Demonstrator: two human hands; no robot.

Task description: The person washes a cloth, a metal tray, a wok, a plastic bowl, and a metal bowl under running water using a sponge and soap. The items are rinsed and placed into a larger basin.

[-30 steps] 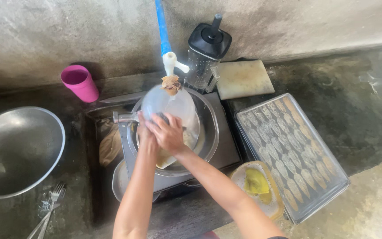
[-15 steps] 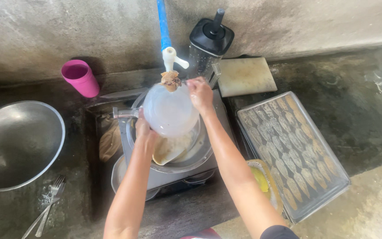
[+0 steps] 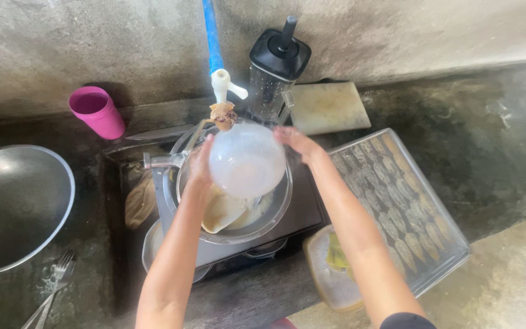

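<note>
Both hands, left (image 3: 201,163) at nine o'clock and right (image 3: 298,141) at three, gripped one round translucent plastic bowl (image 3: 246,160) under one white tap (image 3: 223,84), above one steel basin (image 3: 278,207).

Holding a translucent plastic bowl (image 3: 248,159) between left hand (image 3: 201,163) and right hand (image 3: 296,142), tilted under the white tap (image 3: 223,84) on a blue pipe (image 3: 212,33), above a steel basin (image 3: 278,204) in the sink containing dishes. Standing behind: a pink cup (image 3: 97,112), a blender jug with black lid (image 3: 277,67) and a pale cutting board (image 3: 327,107). Lying around: a big metal bowl (image 3: 13,204) and forks (image 3: 53,286) on the left, a patterned metal tray (image 3: 406,207) on the right, a container with a yellow sponge (image 3: 334,268) beside it.
</note>
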